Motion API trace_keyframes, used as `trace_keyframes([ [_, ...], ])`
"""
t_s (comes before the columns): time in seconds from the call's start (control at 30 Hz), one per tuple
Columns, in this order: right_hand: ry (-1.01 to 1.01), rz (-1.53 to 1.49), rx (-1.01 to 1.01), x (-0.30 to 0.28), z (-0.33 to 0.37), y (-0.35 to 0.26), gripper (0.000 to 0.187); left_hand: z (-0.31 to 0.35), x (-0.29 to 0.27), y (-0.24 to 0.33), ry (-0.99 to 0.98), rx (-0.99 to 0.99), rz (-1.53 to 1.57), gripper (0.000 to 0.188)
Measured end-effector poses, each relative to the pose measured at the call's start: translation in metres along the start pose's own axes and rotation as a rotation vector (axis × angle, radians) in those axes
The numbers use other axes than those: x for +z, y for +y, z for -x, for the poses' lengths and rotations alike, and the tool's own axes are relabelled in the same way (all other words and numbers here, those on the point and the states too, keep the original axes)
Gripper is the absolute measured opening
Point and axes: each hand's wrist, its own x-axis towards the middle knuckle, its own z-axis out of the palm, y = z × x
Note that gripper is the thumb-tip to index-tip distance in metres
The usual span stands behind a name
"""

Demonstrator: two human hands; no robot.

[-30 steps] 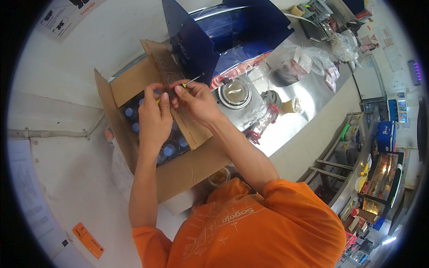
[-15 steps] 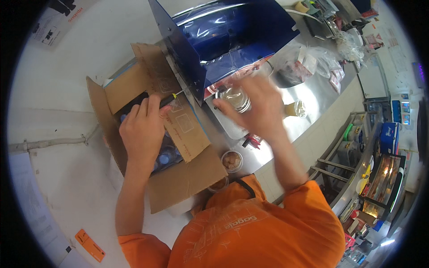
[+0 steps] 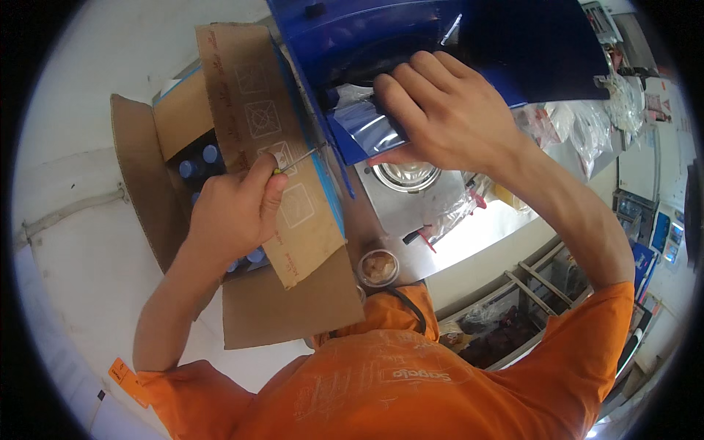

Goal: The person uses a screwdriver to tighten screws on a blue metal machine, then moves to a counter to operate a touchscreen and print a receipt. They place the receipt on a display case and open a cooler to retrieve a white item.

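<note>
My left hand (image 3: 236, 213) is closed round the handle of a screwdriver (image 3: 301, 157). Its thin metal shaft points right, and the tip meets the side plate of a blue metal housing (image 3: 550, 62), near a small hole or screw there. Most of the handle is hidden in my fist. My right hand (image 3: 463, 121) grips the front lip of the same housing, fingers curled over the top and thumb underneath. Clear plastic film (image 3: 363, 128) lies on the housing beside those fingers. Under the lip, a round clear lid or cup (image 3: 405, 176) shows on a metal plate.
An open cardboard box (image 3: 286, 312) with several blue-capped bottles (image 3: 188, 169) stands below my left hand. Close to my body is a tub (image 3: 379, 268) of brownish pieces. A red-and-black tool (image 3: 422, 236) and plastic bags (image 3: 579, 128) lie on the steel counter; a rack (image 3: 543, 282) stands beyond.
My right hand has risen from beside the clear cup onto the housing's lip. My view has come closer to the housing. The screwdriver stays in my left hand, its tip still at the side plate.
</note>
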Motion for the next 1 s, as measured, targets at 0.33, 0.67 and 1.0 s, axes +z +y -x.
trace_keyframes([
  [0.33, 0.017, 0.024, 0.002, -0.005, -0.005, 0.002, 0.057, -0.054, -0.07, -0.005, -0.904, -0.775, 0.752, 0.048],
  [0.67, 0.0, -0.03, -0.013, -0.009, -0.008, 0.001, 0.057, -0.001, -0.039, 0.02, 0.151, -0.017, 0.08, 0.02],
  [1.0, 0.009, 0.059, -0.035, -0.003, -0.007, 0.0, 0.056, -0.03, -0.051, -0.009, -0.273, -0.133, 0.626, 0.018],
])
